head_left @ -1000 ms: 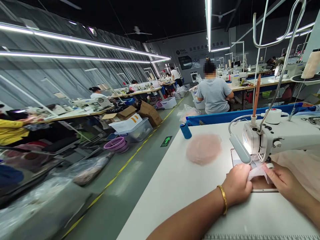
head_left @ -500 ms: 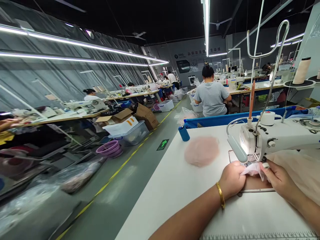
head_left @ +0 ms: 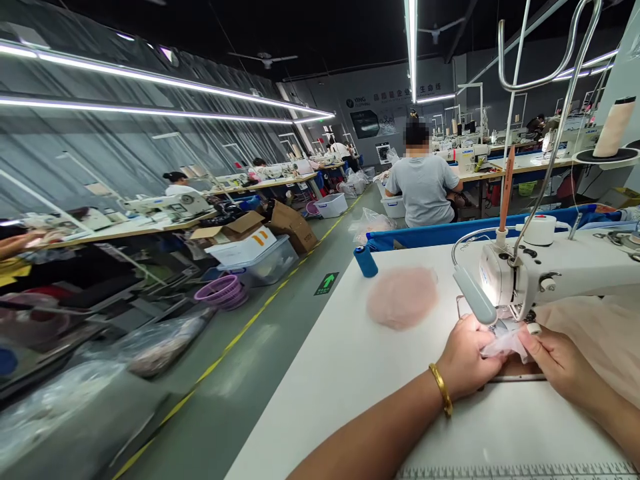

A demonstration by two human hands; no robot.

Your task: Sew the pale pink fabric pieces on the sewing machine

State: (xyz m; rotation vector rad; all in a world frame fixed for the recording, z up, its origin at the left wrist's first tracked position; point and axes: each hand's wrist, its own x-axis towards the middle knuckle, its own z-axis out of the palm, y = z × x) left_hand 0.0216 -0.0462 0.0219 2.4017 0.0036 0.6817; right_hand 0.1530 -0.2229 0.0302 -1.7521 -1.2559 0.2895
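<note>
A white sewing machine (head_left: 575, 277) stands on the right of the white table, its lamp lit over the needle area. Thin pale pink fabric (head_left: 504, 345) is bunched below the presser foot. My left hand (head_left: 467, 357), with a gold bangle at the wrist, is closed on the left side of this fabric. From the right, my right hand (head_left: 563, 363) pinches the fabric between thumb and fingers, close to the needle. More sheer fabric (head_left: 595, 333) spreads behind my right hand. The needle tip is hidden.
Round pink fabric pieces (head_left: 403, 298) lie left of the machine, near a blue thread cone (head_left: 365, 262). A ruler strip (head_left: 520, 471) runs along the table's front edge. Ahead sits a person in a grey shirt (head_left: 423, 190). Purple baskets (head_left: 220, 291) stand by the aisle.
My left hand has shifted slightly, its fingers reaching further right under the fabric. My right hand stays near the needle, still pinching. The view has tilted a little.
</note>
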